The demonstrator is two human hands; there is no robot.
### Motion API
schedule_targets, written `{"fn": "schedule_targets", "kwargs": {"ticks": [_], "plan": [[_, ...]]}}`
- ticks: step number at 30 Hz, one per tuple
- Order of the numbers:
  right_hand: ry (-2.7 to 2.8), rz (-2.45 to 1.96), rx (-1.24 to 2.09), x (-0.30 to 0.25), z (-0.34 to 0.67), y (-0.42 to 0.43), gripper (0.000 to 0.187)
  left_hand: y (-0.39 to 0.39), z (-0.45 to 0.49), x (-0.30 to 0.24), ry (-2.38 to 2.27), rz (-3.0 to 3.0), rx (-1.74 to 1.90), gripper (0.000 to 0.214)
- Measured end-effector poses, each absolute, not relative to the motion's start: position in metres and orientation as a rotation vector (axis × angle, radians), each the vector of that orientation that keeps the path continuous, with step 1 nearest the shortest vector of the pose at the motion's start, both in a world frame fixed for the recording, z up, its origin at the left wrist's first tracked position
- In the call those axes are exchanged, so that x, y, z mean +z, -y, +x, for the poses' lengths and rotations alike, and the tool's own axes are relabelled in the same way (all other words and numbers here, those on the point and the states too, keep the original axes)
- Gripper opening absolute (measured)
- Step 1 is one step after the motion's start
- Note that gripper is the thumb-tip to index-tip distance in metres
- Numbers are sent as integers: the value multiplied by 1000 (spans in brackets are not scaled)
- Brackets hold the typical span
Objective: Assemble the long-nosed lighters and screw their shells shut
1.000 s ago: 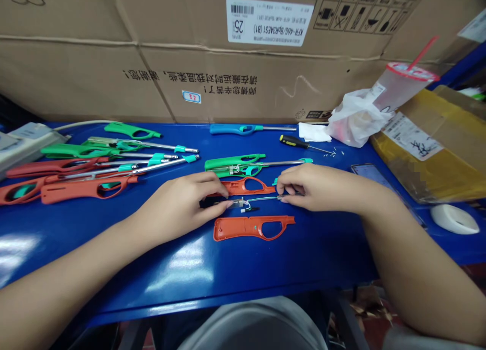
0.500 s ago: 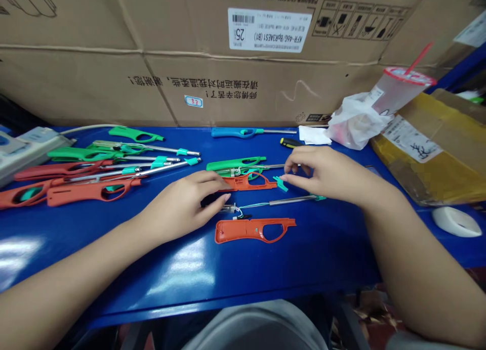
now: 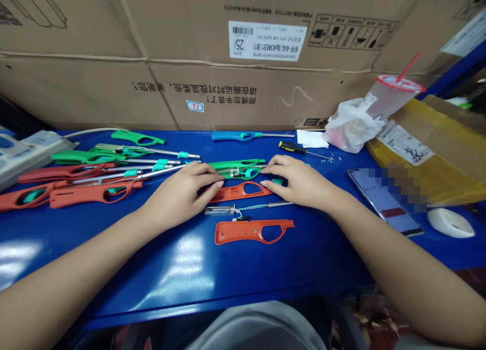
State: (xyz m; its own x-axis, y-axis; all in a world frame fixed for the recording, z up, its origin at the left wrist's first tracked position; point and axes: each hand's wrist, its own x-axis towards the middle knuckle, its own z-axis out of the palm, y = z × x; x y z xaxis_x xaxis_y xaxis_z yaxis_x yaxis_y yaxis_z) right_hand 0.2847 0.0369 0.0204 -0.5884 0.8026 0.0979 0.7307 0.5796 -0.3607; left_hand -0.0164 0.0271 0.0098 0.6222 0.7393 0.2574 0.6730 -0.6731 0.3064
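An orange lighter half-shell [image 3: 237,192] lies between my hands. My left hand [image 3: 182,190] is at its left end, thumb and index finger closed about it. At the narrow right end, my right hand [image 3: 294,182] has its thumb on the shell and its fingers just beyond. A green lighter with its inner parts bare [image 3: 243,173] lies directly behind, close to my fingertips. In front is a clear fuel tank [image 3: 219,210] with wires leading to a metal tube [image 3: 279,204], partly hidden. Nearest me rests the matching orange half-shell [image 3: 239,232]. A teal piece [image 3: 277,180] shows under my right hand.
Several lighters [image 3: 94,173] lie at left beside a power strip [image 3: 38,147]. A blue lighter [image 3: 237,136], a screwdriver [image 3: 292,146] and small screws [image 3: 330,159] are at the back. On the right are a phone [image 3: 385,203], a white mouse [image 3: 450,222] and a bagged cup [image 3: 395,94].
My right hand has moved left to the narrow end of the orange half-shell, which has shifted slightly toward me. The clear tank, screwdriver shaft and phone have come into fuller view.
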Motion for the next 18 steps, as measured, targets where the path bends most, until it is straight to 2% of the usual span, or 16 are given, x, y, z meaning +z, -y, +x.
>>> {"fn": "schedule_targets", "kwargs": {"ticks": [5,9,11,18], "plan": [[2562,-1268,378,16,284,-39,37,-27,-16,10,-1226,2670,526,48],[2553,-1262,418,26,297,-42,27,-26,-17,9,-1237,2686,625,42],[2556,-1299,464,33,304,-43,20,-23,-16,9,-1192,2697,661,39],[2632,-1431,576,38,308,-39,18,-8,-9,18,-903,2751,635,26]]}}
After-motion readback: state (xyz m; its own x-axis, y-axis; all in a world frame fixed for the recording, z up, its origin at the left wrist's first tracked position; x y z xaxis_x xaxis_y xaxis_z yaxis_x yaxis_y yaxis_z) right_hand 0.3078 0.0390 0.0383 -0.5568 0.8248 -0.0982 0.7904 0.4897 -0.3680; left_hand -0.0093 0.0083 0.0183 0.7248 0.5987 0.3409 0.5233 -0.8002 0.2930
